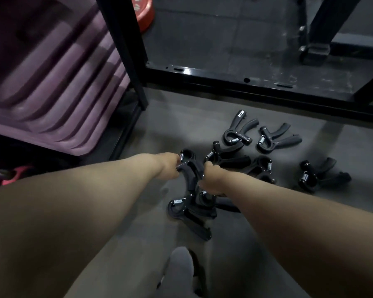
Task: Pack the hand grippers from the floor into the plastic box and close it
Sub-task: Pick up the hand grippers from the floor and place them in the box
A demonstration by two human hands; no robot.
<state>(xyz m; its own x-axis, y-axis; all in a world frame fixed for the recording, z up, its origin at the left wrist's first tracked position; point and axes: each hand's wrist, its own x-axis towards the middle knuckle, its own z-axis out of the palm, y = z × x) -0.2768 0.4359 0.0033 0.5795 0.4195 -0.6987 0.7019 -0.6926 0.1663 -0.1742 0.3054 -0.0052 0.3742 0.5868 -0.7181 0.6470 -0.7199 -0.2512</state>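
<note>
A dark hand gripper (pixel 191 171) sits between the two hands, just above the floor (pixel 256 222). The left hand (pixel 167 166) has its fingers curled round the spring end. The right hand (pixel 212 179) closes its fingers over the handle end, though they are tucked under the hand and the exact hold is hard to make out. Just below the right fingers, toward the person, a small pile of grippers (pixel 181 208) lies tangled on the floor. Beyond and to the right of the fingers, five loose grippers (pixel 289 139) lie scattered, some touching, one well apart. Farther beyond them runs a black rack frame (pixel 224 82), with a red weight plate (pixel 143 16) behind it. Left of the fingers stand stacked purple platforms (pixel 58 82). A grey shoe (pixel 181 267) shows nearest the person.
</note>
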